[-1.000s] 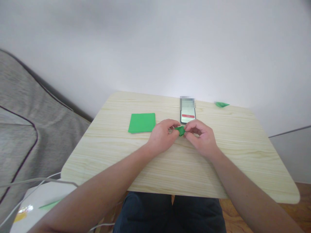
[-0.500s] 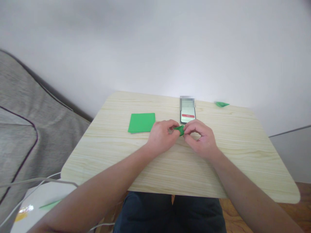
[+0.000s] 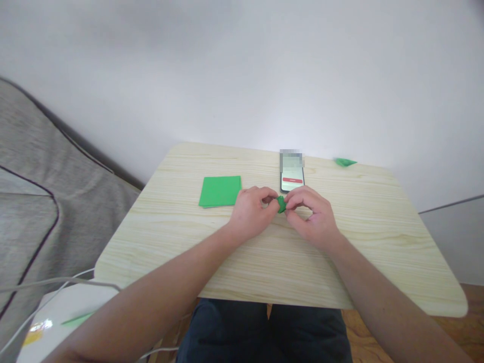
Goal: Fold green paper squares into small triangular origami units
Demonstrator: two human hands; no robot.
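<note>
A small folded piece of green paper [image 3: 281,204] is pinched between both hands over the middle of the light wooden table [image 3: 378,242]. My left hand [image 3: 251,212] grips its left side with curled fingers. My right hand [image 3: 312,214] holds its right side between thumb and forefinger. Most of the folded paper is hidden by my fingers. A flat stack of green square paper [image 3: 220,191] lies just left of my left hand.
A phone [image 3: 292,174] with a lit screen lies just beyond my hands. A small folded green shape [image 3: 345,162] sits at the table's far right edge. A grey sofa [image 3: 34,186] stands at left. A white object with cables [image 3: 56,307] is at lower left.
The folded green paper has been pressed into a smaller shape between my fingertips. Both hands have stayed in nearly the same place.
</note>
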